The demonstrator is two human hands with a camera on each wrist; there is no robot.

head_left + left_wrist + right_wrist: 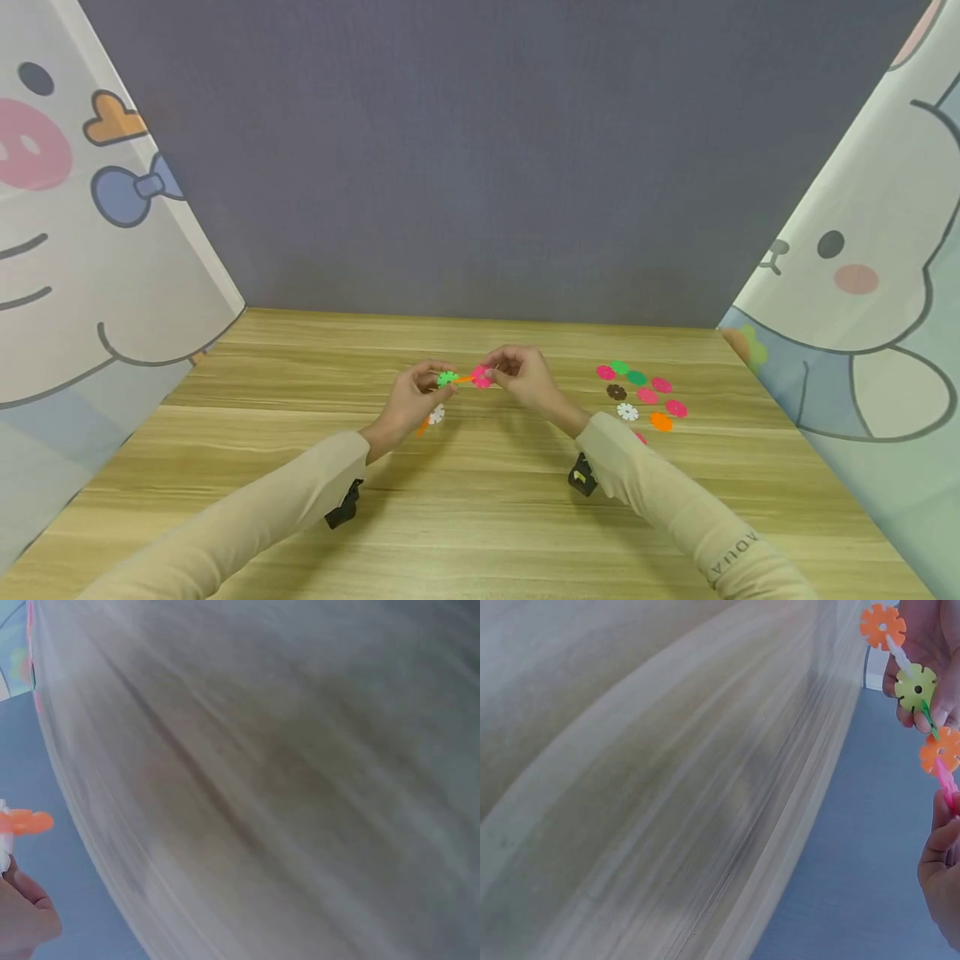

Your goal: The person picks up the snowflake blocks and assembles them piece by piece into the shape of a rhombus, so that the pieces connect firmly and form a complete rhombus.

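Observation:
Several notched plastic discs are slotted together into a chain in front of me. My left hand (411, 400) holds the chain near a light green disc (447, 379), with a darker green disc (928, 714) slotted beside it. My right hand (531, 382) pinches a pink disc (482, 377), which meets an orange disc (939, 750) edge to edge. From the left hand's side hang a white disc (437, 414) and an end orange disc (882, 627). In the left wrist view only an orange disc (30, 821), part of a white disc and some fingers show at the left edge.
Loose discs lie on the wooden table (465, 517) to the right, among them a brown disc (617, 392), a white disc (627, 412), an orange disc (661, 422) and several pink and green ones. A dark panel (465, 167) stands behind, with cartoon-printed cloths at both sides.

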